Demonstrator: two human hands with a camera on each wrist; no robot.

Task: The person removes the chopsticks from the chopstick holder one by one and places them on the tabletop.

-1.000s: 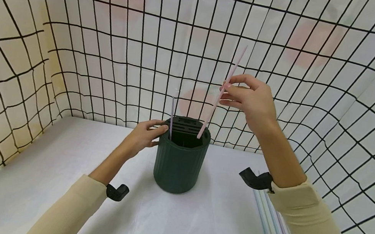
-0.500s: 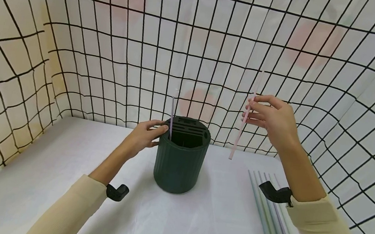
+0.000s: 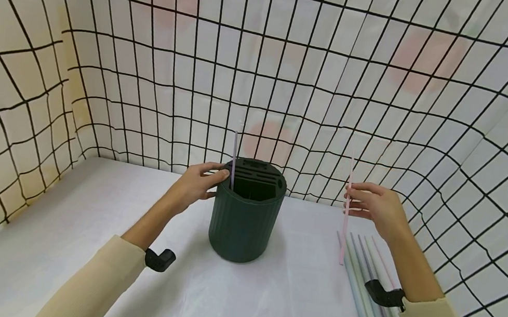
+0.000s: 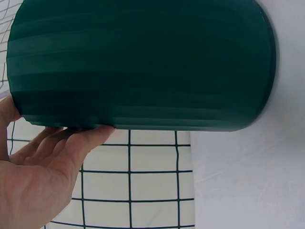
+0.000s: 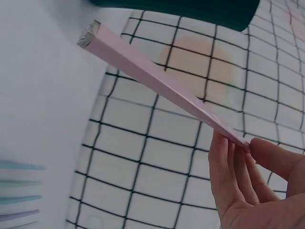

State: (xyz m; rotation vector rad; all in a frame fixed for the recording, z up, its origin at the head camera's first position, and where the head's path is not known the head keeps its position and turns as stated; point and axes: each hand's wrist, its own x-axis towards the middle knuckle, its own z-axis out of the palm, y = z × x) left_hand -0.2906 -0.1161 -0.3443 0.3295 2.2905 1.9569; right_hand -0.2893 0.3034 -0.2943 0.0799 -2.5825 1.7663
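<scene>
A dark green utensil holder, with slots at the back of its top and a wide opening in front, stands upright on the table. My left hand grips its left side near the rim; in the left wrist view the fingers press against the ribbed wall. A lilac stick stands in the holder's left part. To the right, my right hand pinches a slim pink stick between thumb and fingertips. The pink stick hangs nearly upright, and its square silvery end shows in the right wrist view.
Several pastel sticks lie side by side on the white table at the right, partly under my right forearm. Black wire grid surrounds the back and both sides of the table.
My right hand has carried the pink stick away from above the holder, right and downward, over the row of sticks. The stick has turned more upright. My left hand has stayed on the holder.
</scene>
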